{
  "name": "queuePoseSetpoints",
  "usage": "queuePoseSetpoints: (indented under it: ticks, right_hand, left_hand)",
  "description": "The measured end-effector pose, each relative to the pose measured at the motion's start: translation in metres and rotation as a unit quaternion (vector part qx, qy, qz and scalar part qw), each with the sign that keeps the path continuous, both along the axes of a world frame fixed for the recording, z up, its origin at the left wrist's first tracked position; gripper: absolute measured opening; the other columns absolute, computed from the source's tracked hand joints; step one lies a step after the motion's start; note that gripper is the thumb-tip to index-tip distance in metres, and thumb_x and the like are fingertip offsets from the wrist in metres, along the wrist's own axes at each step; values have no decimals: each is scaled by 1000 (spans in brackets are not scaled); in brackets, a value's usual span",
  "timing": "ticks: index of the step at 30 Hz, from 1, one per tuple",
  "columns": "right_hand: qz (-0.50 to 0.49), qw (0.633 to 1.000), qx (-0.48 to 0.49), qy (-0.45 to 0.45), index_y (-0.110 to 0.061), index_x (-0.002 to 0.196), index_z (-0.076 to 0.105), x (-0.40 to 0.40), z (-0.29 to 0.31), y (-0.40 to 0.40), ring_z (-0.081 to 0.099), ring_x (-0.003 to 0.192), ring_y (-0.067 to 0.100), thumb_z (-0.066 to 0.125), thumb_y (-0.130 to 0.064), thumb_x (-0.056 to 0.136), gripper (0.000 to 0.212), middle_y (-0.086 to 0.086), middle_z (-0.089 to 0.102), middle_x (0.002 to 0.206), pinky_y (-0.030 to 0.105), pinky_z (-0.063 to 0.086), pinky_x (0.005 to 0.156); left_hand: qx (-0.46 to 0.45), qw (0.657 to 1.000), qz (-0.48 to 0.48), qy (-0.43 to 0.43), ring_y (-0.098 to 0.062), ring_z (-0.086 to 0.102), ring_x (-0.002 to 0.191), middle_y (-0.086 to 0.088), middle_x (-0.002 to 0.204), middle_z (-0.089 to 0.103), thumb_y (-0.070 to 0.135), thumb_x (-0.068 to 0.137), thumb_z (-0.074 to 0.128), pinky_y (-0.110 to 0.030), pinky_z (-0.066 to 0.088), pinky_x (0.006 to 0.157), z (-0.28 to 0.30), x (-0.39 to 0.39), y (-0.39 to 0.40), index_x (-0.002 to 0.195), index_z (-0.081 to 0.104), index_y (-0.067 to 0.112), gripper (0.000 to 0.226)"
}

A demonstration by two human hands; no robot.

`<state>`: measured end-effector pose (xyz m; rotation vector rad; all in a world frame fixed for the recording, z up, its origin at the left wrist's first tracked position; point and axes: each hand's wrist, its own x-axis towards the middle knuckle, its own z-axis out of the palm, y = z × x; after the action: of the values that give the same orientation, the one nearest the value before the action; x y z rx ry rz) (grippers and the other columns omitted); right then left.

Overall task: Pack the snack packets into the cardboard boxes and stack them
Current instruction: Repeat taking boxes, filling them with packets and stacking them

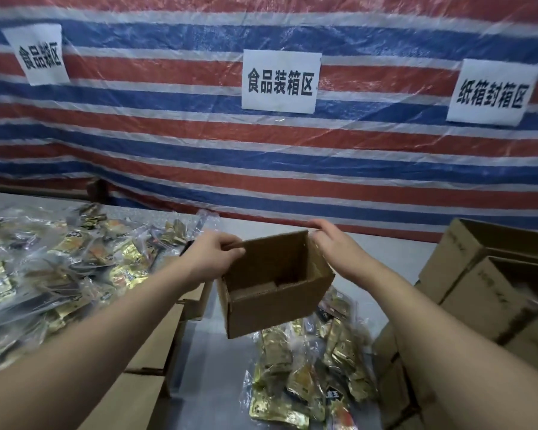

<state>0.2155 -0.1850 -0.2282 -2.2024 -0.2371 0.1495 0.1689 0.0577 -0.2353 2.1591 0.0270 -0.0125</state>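
cardboard box (274, 293) between gripping fingers (230, 248)

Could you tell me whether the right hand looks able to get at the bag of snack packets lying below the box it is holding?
Probably not yet: the right hand grips the open cardboard box along with the left hand. The bag of snack packets lies uncovered below.

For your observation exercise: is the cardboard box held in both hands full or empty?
Empty. The cardboard box, held by the left hand and right hand, shows only bare brown inner walls and floor; no packets inside.
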Motion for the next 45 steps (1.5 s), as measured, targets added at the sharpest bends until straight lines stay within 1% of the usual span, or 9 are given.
queuePoseSetpoints:
  ticks: [3,8,14,18,21,28,37,41,45]
  right_hand:
    - [17,996,-84,-13,-40,150,28,-25,5,-4,49,126,17,53,-46,99,56,-11,42,139,29,47,92]
    - [63,976,-202,-54,-33,125,55,-99,-53,-10,55,102,6,52,-53,95,35,-15,53,116,27,52,86]
    - [31,979,-196,37,-12,109,59,-200,-191,-8,52,101,17,51,-12,100,12,-1,52,107,23,36,84]
    - [32,968,-234,81,-19,100,54,-229,-235,-5,51,99,17,42,-14,103,13,2,55,109,29,39,85]
    - [26,955,-283,82,-21,100,52,-238,-244,-3,48,98,19,41,-15,102,13,2,56,110,31,34,80]
    - [46,921,-373,100,-12,121,55,-236,-243,1,49,120,25,43,11,89,41,9,49,128,33,44,100]
    - [63,932,-321,157,-17,109,52,-228,-222,1,49,116,23,48,-8,88,24,4,53,119,34,45,98]
    - [27,953,-267,139,-17,111,54,-212,-209,-6,49,103,16,44,-20,93,21,-1,53,116,29,43,91]
    - [-4,963,-245,113,-19,120,57,-189,-203,-20,52,109,16,42,-25,95,30,-1,56,121,30,44,92]
  left_hand:
    - [22,999,-46,11,-3,62,93,13,96,67,29,97,59,-18,50,74,2,-25,-9,103,68,29,10]
    - [-23,995,-50,84,-4,67,85,10,89,72,32,95,64,-15,51,66,-46,-81,-18,94,74,27,11]
    - [32,981,-100,163,-7,63,85,4,92,71,28,94,65,-6,40,65,-161,-158,-23,95,75,19,14]
    - [33,974,-116,190,-1,60,90,9,99,70,26,95,64,-2,38,71,-214,-183,-24,105,75,18,17]
    - [28,974,-109,197,2,61,89,9,99,71,26,94,65,-2,40,74,-236,-188,-24,105,76,18,17]
    - [26,974,-134,180,2,64,86,12,92,73,27,92,68,-13,48,81,-254,-181,-31,97,78,19,14]
    - [28,978,-88,187,2,61,99,13,108,70,51,91,61,-19,48,91,-254,-164,-45,114,71,23,38]
    - [33,986,37,159,-20,62,111,-7,126,65,45,98,51,-30,47,93,-244,-94,-70,132,55,12,47]
    - [107,969,48,217,-35,54,122,-18,137,53,51,94,53,-37,45,95,-260,-13,-99,142,35,4,69]
